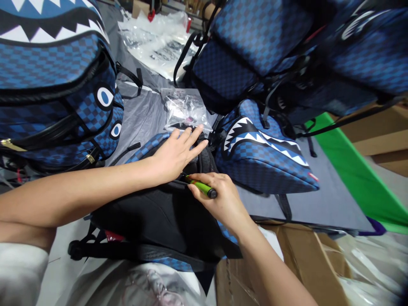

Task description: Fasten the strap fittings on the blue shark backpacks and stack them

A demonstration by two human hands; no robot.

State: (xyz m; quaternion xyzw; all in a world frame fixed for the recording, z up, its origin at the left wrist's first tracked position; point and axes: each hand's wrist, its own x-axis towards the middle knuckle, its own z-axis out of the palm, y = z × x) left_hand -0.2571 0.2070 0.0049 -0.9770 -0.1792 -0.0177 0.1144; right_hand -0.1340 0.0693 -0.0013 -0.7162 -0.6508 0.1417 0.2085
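Observation:
My right hand (219,195) is closed around a green pen-shaped tool (202,187) with a black end. The tool's front tip points into the black bag (165,221) and is hidden, so its exact kind does not show. Fingers spread, my left hand (178,155) rests over the upper part of that bag, just left of the tool. The bag lies with its black side facing up, and blue checkered fabric shows at its edges. Beyond my left fingertips is a clear plastic packet (185,108) with small items inside.
A large blue checkered shark-mouth backpack (54,76) stands at left. To the right lies a smaller shark-mouth bag (264,153), with several more bags (261,38) behind it. Cardboard boxes (302,259) and plastic wrap are at lower right. Crumpled plastic bags (159,42) lie at the back.

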